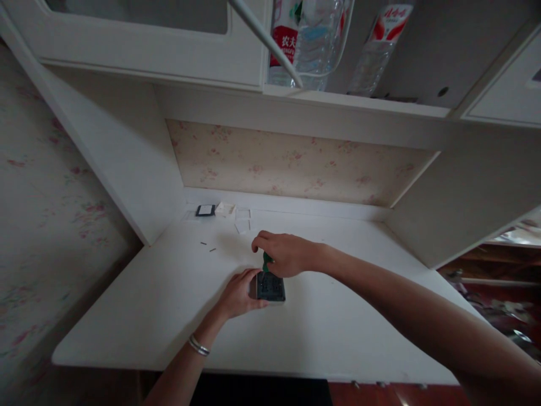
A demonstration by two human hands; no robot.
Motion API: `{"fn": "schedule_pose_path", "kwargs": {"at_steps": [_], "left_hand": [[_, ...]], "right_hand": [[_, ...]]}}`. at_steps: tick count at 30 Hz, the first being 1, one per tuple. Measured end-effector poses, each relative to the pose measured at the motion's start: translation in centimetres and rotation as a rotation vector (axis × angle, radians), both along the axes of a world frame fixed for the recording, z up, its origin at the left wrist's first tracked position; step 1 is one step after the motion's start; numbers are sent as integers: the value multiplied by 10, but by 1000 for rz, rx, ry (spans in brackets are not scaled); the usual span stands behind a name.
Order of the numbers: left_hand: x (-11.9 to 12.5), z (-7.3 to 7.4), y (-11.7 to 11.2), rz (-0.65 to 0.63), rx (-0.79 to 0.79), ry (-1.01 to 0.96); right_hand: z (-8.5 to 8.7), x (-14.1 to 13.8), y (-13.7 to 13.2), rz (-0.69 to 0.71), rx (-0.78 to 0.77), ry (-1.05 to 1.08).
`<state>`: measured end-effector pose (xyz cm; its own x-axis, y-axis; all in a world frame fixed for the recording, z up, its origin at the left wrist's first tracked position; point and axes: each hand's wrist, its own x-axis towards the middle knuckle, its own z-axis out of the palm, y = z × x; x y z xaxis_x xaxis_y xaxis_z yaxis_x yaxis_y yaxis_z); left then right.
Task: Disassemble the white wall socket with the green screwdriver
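On the white desk (pixel 169 293), my left hand (pixel 240 294) grips a small square dark box-like part (pixel 271 287) from its left side, thumb at the near edge and fingers at the far edge. Over the part's far left corner is my right hand (pixel 287 254), closed around the green handle of what looks like a screwdriver (pixel 266 261). Its tip points down at the part, but I cannot make out exactly what it touches. Two thin dark screw-like pieces, one (pixel 203 243) farther and the other (pixel 212 250) nearer, lie left of my hands.
Near the desk's back edge lie a dark square piece (pixel 205 210) with a pale face, a whitish square piece (pixel 225 209) and thin white frames (pixel 243 220). Overhead, a shelf (pixel 355 104) holds several plastic bottles (pixel 380 45). Side panels (pixel 122 152) bound the desk.
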<state>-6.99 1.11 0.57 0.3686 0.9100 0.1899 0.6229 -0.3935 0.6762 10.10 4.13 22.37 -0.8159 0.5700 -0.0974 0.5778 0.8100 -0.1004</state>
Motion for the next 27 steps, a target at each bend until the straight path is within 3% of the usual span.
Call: {"fn": "schedule_pose_path", "kwargs": {"at_steps": [7,13,19,27], "left_hand": [[0,0,0,-14,12,-2],[0,-2,1,-23,21,0],[0,-3,1,-20,24,7],[1,0,0,-22,20,4]], "right_hand": [[-2,0,-6,-52,130,-2],[2,36,-11,-202,164,172],[-15,67,-17,-317,120,191],[-27,68,-18,-307,143,189]]}}
